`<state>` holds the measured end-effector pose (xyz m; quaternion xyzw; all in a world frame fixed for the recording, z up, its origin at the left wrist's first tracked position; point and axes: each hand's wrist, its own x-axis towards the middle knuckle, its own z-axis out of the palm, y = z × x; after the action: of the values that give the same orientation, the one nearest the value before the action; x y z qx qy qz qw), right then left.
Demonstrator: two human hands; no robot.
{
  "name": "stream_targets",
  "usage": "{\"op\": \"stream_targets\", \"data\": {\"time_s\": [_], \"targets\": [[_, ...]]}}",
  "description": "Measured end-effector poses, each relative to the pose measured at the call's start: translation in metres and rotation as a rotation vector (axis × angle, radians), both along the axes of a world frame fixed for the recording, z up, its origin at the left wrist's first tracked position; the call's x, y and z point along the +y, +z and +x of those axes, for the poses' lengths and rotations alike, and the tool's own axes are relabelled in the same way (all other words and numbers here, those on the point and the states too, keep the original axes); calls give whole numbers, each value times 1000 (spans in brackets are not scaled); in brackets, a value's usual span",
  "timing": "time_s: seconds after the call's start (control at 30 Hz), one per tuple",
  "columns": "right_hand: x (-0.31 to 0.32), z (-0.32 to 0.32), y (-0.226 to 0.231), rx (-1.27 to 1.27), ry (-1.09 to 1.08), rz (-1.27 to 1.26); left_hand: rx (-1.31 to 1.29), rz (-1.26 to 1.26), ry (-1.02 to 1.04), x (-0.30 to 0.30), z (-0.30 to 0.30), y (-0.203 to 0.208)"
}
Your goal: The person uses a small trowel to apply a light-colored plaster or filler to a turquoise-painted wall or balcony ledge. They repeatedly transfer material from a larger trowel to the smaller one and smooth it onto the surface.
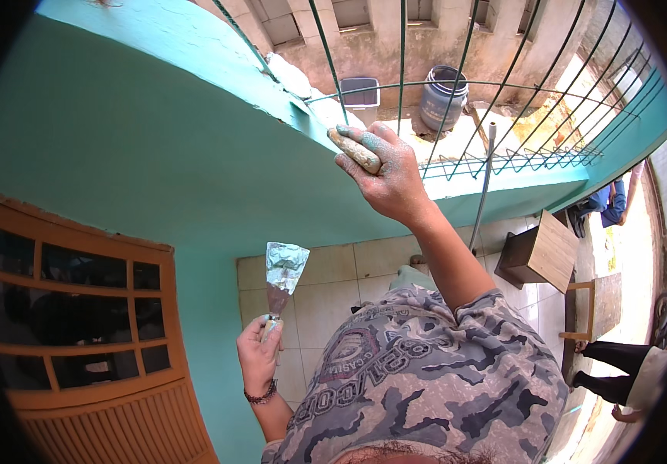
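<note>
My left hand is closed round the handle of a putty knife, low over the tiled floor. Pale teal filler coats its broad blade, which points up and away from me. Raised farther out, my right hand grips a tool with a worn, paint-smeared handle. That handle lies beside the edge of the teal wall, near the foot of the green window bars. Its working end is hidden, so I cannot tell its kind. Teal dust or paint speckles my right fingers.
Beyond the green bars stand a blue barrel and a grey bin. A metal pole leans at the opening. Right of me are a wooden box and other people; an orange wooden door is at left.
</note>
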<state>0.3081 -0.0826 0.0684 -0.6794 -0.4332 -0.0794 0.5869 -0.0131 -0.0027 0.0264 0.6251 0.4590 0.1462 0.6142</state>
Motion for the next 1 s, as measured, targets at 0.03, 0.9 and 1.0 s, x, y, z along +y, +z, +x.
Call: {"op": "stream_targets", "data": {"time_s": [0.03, 0.9, 1.0], "targets": [[0, 0, 1, -1, 16, -9, -3, 3, -1, -1, 1, 1], [-56, -3, -70, 1369, 807, 612, -107, 51, -55, -4, 10, -2], [-57, -3, -71, 1496, 855, 675, -95, 21, -37, -8, 6, -4]]}}
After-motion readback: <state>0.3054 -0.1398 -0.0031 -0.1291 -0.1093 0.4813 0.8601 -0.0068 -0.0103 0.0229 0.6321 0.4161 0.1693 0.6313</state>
